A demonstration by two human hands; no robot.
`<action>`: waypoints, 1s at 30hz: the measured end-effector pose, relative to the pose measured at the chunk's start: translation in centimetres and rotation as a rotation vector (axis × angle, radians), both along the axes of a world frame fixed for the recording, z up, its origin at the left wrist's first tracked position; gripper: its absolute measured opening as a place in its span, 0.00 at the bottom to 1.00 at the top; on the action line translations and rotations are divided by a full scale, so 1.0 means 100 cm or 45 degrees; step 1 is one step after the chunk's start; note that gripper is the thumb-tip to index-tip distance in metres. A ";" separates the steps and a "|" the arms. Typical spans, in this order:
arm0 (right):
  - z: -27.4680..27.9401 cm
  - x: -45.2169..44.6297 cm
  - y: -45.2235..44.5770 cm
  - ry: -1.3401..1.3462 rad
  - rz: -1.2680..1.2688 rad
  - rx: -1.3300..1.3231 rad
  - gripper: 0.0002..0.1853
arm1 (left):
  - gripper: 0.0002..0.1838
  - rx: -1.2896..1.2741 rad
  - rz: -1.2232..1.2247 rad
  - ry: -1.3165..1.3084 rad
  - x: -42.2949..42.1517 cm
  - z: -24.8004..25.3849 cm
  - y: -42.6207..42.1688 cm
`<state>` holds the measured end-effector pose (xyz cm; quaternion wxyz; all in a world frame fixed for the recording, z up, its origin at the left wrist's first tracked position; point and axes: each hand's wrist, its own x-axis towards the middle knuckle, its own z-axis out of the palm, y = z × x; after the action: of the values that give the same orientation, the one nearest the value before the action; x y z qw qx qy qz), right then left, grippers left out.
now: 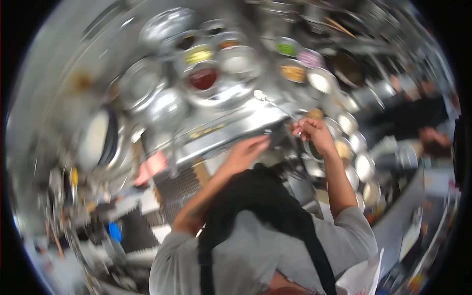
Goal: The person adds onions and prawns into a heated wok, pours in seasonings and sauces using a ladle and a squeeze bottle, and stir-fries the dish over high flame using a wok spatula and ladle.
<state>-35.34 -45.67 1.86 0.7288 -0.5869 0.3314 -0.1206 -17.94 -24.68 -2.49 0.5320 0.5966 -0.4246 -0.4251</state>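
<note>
My right hand [314, 133] is closed around the handle of a long spoon [276, 106]. The spoon's bowl points up and left, over the shiny steel counter, and looks whitish; whether something lies in it I cannot tell. Closer to my body, my left hand [249, 150] is out by the counter's front edge with its fingers stretched. A small bright spot shows by its fingertips, too blurred to name. Beyond the hands, a bowl of dark red sauce [203, 78] stands among metal bowls, beside one with pale yellow contents [199, 54].
To the right stand a tub of green bits [286, 47], one of pinkish bits [310, 59], an orange-filled tub [293, 73] and several whitish ones [322, 80]. A wok-like pan [110, 137] is at the left. Another person's hand [434, 136] shows at far right.
</note>
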 end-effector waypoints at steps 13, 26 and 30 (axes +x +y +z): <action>-0.068 0.221 0.268 -0.058 1.219 -0.489 0.13 | 0.16 0.290 1.336 -0.956 0.249 0.021 0.347; -0.076 0.215 0.324 0.469 0.892 -0.229 0.14 | 0.15 1.614 1.649 -1.240 0.562 -0.001 0.545; -0.067 0.206 0.338 0.563 0.911 -0.354 0.15 | 0.14 1.601 1.506 -0.691 0.636 -0.055 0.525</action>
<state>-14.73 -11.90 -4.79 0.5504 -0.7688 0.2361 0.2242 45.67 27.79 -7.97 0.1210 0.9778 0.1512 -0.0804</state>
